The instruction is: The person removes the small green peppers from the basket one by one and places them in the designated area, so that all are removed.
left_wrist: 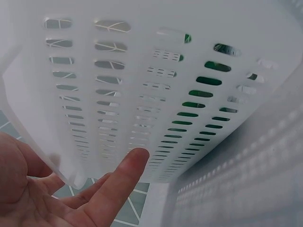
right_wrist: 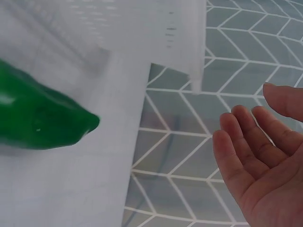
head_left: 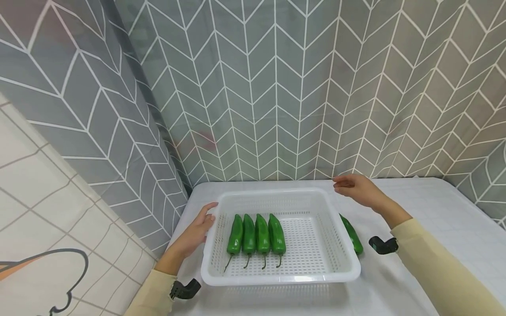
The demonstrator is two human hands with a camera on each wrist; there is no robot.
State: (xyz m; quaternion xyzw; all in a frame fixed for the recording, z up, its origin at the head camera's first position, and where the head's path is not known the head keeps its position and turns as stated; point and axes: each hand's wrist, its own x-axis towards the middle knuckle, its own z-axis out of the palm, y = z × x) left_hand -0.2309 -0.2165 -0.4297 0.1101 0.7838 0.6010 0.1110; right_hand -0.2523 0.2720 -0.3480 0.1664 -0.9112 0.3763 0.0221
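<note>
A white perforated plastic basket holds several green peppers in a row on its left side, stems toward the front. At the basket's left rim is my left hand, its fingers extended along the outside. In the left wrist view, one fingertip lies against the slotted wall below the rim. My right hand hovers past the basket's far right corner, fingers loosely bent and holding nothing. Another green pepper lies on the table outside the basket's right wall, partly hidden by it; its tip shows in the right wrist view.
A white cloth covers the table. Behind it hangs a grey curtain with a white chevron pattern, continuing along the left. A white cloth with a line grid lies at the lower left. Small black devices are strapped to both wrists.
</note>
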